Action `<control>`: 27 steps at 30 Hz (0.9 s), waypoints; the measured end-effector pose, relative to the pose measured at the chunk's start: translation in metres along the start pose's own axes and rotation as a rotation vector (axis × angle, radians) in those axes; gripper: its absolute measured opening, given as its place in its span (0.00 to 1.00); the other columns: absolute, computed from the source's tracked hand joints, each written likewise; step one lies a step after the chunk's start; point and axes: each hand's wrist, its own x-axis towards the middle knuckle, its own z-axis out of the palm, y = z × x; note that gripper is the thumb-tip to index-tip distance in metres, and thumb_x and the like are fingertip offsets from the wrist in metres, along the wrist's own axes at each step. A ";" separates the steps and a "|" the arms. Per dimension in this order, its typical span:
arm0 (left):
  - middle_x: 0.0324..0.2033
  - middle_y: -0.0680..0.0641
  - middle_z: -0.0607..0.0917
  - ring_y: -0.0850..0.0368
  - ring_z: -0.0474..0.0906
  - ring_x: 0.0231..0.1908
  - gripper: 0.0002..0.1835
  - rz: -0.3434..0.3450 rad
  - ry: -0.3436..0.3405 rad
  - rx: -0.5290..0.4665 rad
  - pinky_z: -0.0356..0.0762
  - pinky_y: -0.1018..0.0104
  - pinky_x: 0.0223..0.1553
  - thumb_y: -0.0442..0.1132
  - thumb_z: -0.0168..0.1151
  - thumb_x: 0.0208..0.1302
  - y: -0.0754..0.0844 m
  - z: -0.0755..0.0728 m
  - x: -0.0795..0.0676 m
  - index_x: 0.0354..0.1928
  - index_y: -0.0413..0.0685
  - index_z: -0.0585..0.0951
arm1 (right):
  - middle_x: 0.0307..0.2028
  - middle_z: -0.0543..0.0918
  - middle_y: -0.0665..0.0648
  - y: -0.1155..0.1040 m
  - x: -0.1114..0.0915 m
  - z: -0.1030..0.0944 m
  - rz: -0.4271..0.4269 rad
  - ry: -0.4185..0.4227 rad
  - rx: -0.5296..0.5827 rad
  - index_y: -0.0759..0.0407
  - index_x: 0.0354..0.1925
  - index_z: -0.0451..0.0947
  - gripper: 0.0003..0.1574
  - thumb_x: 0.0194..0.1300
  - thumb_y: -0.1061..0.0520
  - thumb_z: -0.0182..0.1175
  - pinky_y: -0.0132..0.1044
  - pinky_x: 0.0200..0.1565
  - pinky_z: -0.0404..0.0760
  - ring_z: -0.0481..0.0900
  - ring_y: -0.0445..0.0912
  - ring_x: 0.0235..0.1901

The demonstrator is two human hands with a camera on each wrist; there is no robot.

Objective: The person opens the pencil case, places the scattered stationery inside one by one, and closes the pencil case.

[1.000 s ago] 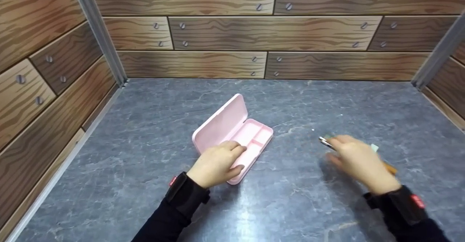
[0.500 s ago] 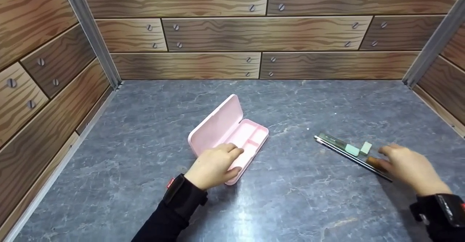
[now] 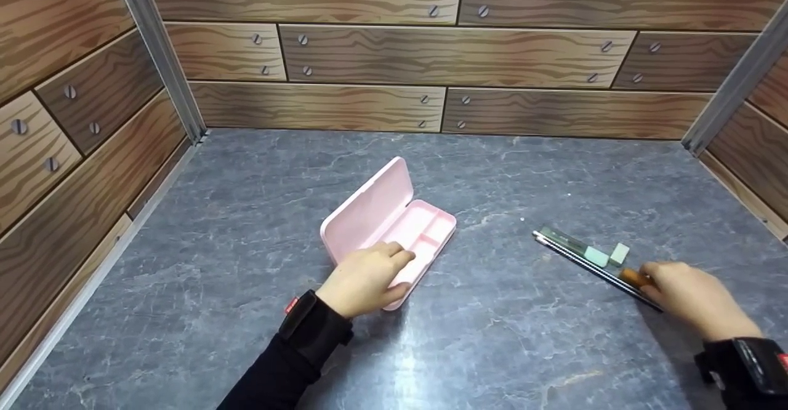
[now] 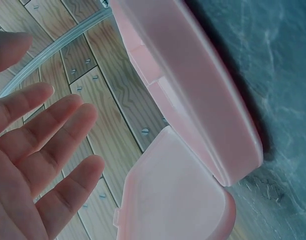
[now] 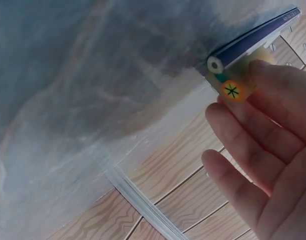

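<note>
My left hand (image 3: 367, 279) lies over the near part of an upright-lidded pink pencil case (image 3: 434, 226), fingers loosely extended. The left wrist view shows those fingers (image 4: 63, 135) beside the case and holding nothing. At the right, my right hand (image 3: 695, 296) pinches a short orange cylinder (image 3: 629, 276) between thumb and fingers. Its round orange end with a black star-like mark shows in the right wrist view. Right alongside lie two dark, slim pencils (image 3: 591, 267), a dark green slim piece with a mint end (image 3: 596, 255), and a small pale green eraser (image 3: 619, 253).
The grey marbled tabletop (image 3: 480, 342) carries everything. Wood-patterned panels (image 3: 394, 56) close off the back and both sides, with grey metal strips (image 3: 161, 53) at the corners. Two tiny white specks lie on the table beyond the pencils.
My right hand has moved right from over the pencils, uncovering them, and its thumb and fingers have come together on the orange cylinder. My left hand stays at the pencil case.
</note>
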 end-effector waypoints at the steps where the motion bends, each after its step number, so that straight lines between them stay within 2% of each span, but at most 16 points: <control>1: 0.33 0.49 0.76 0.55 0.74 0.32 0.19 -0.001 -0.003 0.000 0.73 0.62 0.32 0.45 0.59 0.51 0.000 0.000 0.000 0.44 0.43 0.76 | 0.16 0.69 0.49 0.000 0.000 0.000 -0.001 -0.001 -0.001 0.55 0.19 0.66 0.12 0.50 0.62 0.60 0.47 0.19 0.68 0.68 0.46 0.16; 5: 0.34 0.49 0.76 0.55 0.74 0.33 0.19 -0.012 -0.020 -0.002 0.73 0.62 0.34 0.45 0.59 0.51 0.001 0.000 0.001 0.45 0.43 0.76 | 0.16 0.68 0.49 0.001 -0.002 0.001 -0.014 0.011 -0.003 0.55 0.19 0.65 0.13 0.50 0.62 0.60 0.46 0.18 0.67 0.66 0.46 0.16; 9: 0.34 0.49 0.76 0.55 0.74 0.33 0.19 -0.021 -0.035 -0.008 0.72 0.63 0.34 0.45 0.59 0.52 0.001 0.000 0.001 0.45 0.43 0.76 | 0.17 0.70 0.51 0.001 -0.004 0.000 -0.005 0.016 -0.008 0.58 0.21 0.67 0.10 0.49 0.64 0.60 0.46 0.18 0.67 0.67 0.46 0.16; 16: 0.32 0.50 0.76 0.54 0.73 0.32 0.18 -0.020 -0.022 0.006 0.72 0.63 0.33 0.44 0.59 0.51 0.002 0.000 0.001 0.43 0.44 0.76 | 0.18 0.72 0.54 -0.004 -0.003 -0.014 0.003 0.087 -0.002 0.61 0.23 0.68 0.08 0.48 0.65 0.59 0.48 0.18 0.68 0.70 0.50 0.16; 21: 0.31 0.51 0.76 0.54 0.73 0.30 0.16 -0.029 -0.008 0.016 0.72 0.62 0.30 0.43 0.58 0.50 0.004 0.002 0.002 0.41 0.45 0.76 | 0.19 0.72 0.54 -0.021 0.005 -0.020 -0.041 0.149 -0.004 0.61 0.24 0.69 0.07 0.47 0.64 0.60 0.48 0.20 0.68 0.70 0.50 0.18; 27: 0.30 0.51 0.76 0.54 0.73 0.30 0.15 -0.023 0.018 0.029 0.72 0.62 0.30 0.43 0.58 0.49 0.005 0.004 0.001 0.40 0.45 0.76 | 0.17 0.71 0.51 -0.051 0.019 -0.019 -0.139 0.288 -0.001 0.58 0.22 0.68 0.12 0.47 0.62 0.64 0.46 0.18 0.66 0.68 0.49 0.16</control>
